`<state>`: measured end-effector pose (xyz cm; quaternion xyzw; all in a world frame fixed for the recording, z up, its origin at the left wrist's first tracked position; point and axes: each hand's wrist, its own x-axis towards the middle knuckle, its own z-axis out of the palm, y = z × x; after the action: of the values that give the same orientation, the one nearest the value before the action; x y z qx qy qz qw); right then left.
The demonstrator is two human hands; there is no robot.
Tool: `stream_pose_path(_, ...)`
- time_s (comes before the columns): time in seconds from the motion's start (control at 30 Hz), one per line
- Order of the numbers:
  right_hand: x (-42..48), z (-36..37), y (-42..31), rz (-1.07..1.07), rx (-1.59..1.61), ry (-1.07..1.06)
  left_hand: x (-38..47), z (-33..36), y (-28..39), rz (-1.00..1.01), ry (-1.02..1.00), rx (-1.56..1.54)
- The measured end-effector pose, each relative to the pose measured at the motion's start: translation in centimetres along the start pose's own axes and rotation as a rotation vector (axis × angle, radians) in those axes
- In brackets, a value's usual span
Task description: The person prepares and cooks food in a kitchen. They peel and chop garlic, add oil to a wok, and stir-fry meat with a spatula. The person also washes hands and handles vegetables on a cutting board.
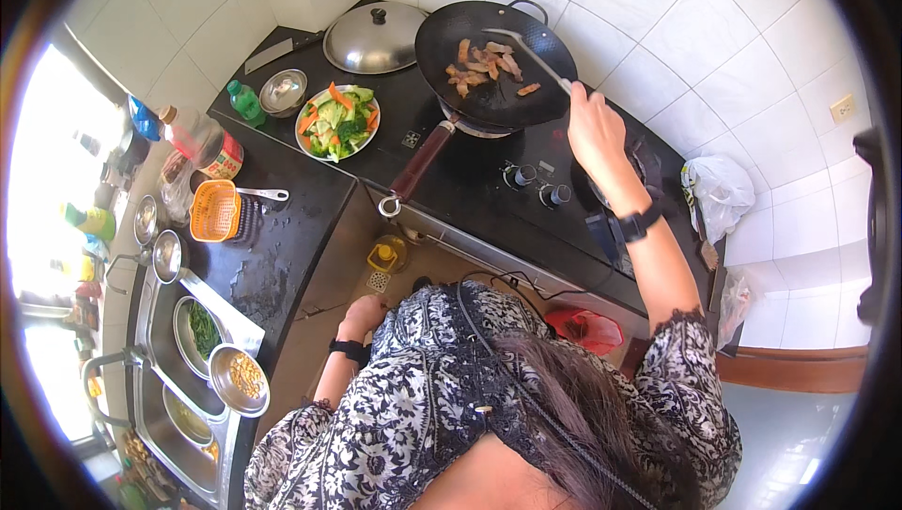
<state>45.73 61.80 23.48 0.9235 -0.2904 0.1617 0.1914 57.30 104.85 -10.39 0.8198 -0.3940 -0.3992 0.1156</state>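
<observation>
My right hand (pixel 595 122) grips the handle of a metal spatula (pixel 525 48), whose head reaches over the far part of a black wok (pixel 451 24). Several browned meat slices (pixel 486 66) lie in the wok, and one sits apart near the right side. The wok rests on the stove, its wooden handle (pixel 421 163) pointing down and left. My left hand (pixel 365 314) hangs beside my body, fingers curled; whether it holds anything is hidden. Left of the wok stands a plate of cut broccoli and carrot (pixel 338 122).
A domed steel lid (pixel 373 41), cleaver (pixel 271 56), steel bowl (pixel 283 92) and green bottle (pixel 245 103) stand at the back left. An orange basket (pixel 215 210) lies on the left counter. Near the sink (pixel 151 383) is a bowl of peanuts (pixel 239 380). An oil jug (pixel 386 254) stands on the floor.
</observation>
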Motion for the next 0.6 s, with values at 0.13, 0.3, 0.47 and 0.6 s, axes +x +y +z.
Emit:
stream_pose_path(0.13,2.6,2.6,-1.4,0.055,-0.009,-0.027,-1.6,-2.2,0.7,-0.006,0.100,-0.053)
stream_pose_path(0.3,-0.6,1.3,-0.6,-0.011,0.066,-0.166,-3.3,-9.1,5.0,0.126,0.312,-0.453)
stream_pose_path(0.47,-4.8,-8.3,1.9,-0.047,0.004,-0.176,-3.5,-19.6,13.0,0.463,0.738,-0.664)
stream_pose_path(0.6,-5.8,-13.1,2.8,-0.133,-0.057,-0.084,-2.0,-25.6,19.5,0.657,0.788,-0.189)
